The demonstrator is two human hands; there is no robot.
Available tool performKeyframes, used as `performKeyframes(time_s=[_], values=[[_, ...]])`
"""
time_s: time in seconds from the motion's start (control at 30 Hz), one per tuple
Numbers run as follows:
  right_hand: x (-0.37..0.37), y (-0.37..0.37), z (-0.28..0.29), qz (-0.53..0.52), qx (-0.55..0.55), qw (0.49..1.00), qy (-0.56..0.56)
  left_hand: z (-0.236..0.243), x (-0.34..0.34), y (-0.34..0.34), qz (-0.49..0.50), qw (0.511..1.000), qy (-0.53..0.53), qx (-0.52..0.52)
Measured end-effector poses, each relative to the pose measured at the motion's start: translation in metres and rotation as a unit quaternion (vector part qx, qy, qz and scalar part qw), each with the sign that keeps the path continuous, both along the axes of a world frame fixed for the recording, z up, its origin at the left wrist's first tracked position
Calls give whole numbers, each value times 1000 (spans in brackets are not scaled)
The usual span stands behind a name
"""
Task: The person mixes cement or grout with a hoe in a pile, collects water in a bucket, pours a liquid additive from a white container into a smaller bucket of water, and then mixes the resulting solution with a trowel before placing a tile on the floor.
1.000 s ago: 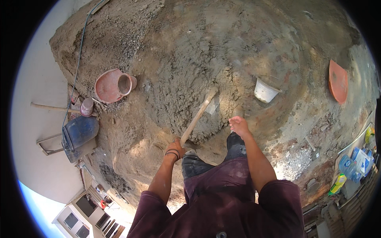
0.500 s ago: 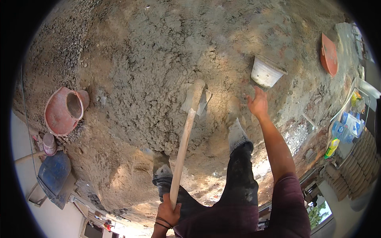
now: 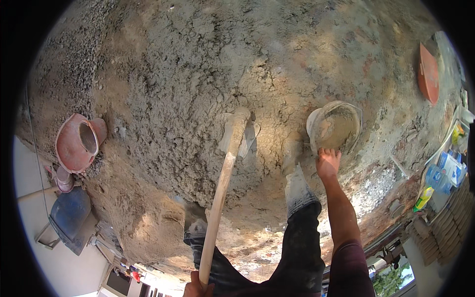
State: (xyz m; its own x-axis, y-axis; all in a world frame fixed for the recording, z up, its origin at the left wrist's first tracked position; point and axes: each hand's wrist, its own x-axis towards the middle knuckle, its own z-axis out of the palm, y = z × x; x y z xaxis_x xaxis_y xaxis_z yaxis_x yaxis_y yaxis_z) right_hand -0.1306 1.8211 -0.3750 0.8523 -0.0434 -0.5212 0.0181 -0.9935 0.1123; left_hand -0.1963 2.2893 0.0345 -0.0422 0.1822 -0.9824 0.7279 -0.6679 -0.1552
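My left hand (image 3: pixel 198 286) is closed round the lower end of a long wooden hoe handle (image 3: pixel 220 198), at the bottom edge of the view. The mortar-caked hoe head (image 3: pixel 241 128) rests in wet grey mortar (image 3: pixel 183 114) in front of me. To the right, my right hand (image 3: pixel 328 162) has its fingers curled over the near rim of a whitish bucket (image 3: pixel 312 122). The bucket's mortar-smeared mouth faces me, with a wire handle along its far right side. My booted feet stand in and beside the mortar, on both sides of the hoe.
Reddish tubs (image 3: pixel 66 147) stand at the left, beside a dark blue wheelbarrow tray (image 3: pixel 71 214). An orange-red basin (image 3: pixel 428 74) leans at the far right. Below it are plastic bottles (image 3: pixel 435 175) and stacked sacks (image 3: pixel 443 222). Gravel (image 3: pixel 74 59) covers the far left.
My right hand has come down onto the bucket's rim. The bucket has turned so that its mouth faces me and has come nearer. My left hand stays on the hoe handle, lower in view.
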Motion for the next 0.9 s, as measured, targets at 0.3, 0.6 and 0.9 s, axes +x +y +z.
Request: performKeyframes(time_s=[0.3,0.6,0.9], values=[[3,175,63,-569,415,692,159,4,-19,-8,-36,997,-59,-16],[15,372,183,-686,409,570,193,15,-118,7,32,984,-166,-65],[248,431,181,-498,533,683,34,-134,58,47,141,900,-401,-93]])
